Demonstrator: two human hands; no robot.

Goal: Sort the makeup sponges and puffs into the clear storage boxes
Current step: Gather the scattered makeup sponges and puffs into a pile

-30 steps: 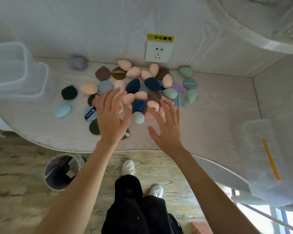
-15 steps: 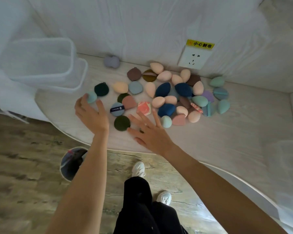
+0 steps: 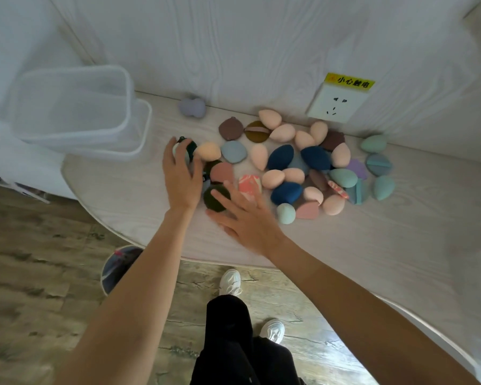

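Left hand lies palm down at the left edge of the heap, fingers curled over a pale sponge and a dark green puff; whether it truly grips them or only covers them I cannot tell. Right hand is spread flat and relaxed on the table, fingertips over an olive puff and just short of a marbled pink sponge. Peach, navy and teal sponges crowd the table toward the wall, under a socket. A lilac sponge sits apart by the wall. Two clear boxes, nested, stand left of the heap, well apart from both hands. Below the table edge sit a bin and white shoes.
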